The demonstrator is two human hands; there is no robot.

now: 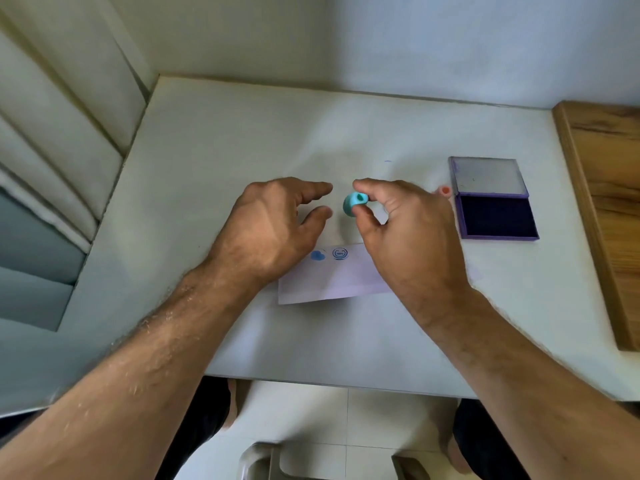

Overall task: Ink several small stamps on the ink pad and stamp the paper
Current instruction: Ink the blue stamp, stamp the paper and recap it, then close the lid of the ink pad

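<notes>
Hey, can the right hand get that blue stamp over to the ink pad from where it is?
Probably yes. The right hand pinches the blue stamp, the ink pad lies open just to its right, and only a small pink stamp sits near that path.

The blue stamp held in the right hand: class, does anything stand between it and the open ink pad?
Nothing blocks it outright. The blue stamp is pinched in the right hand, and the ink pad lies open to its right. A small orange stamp stands on the table just left of the pad's lid, close to that route.
</notes>
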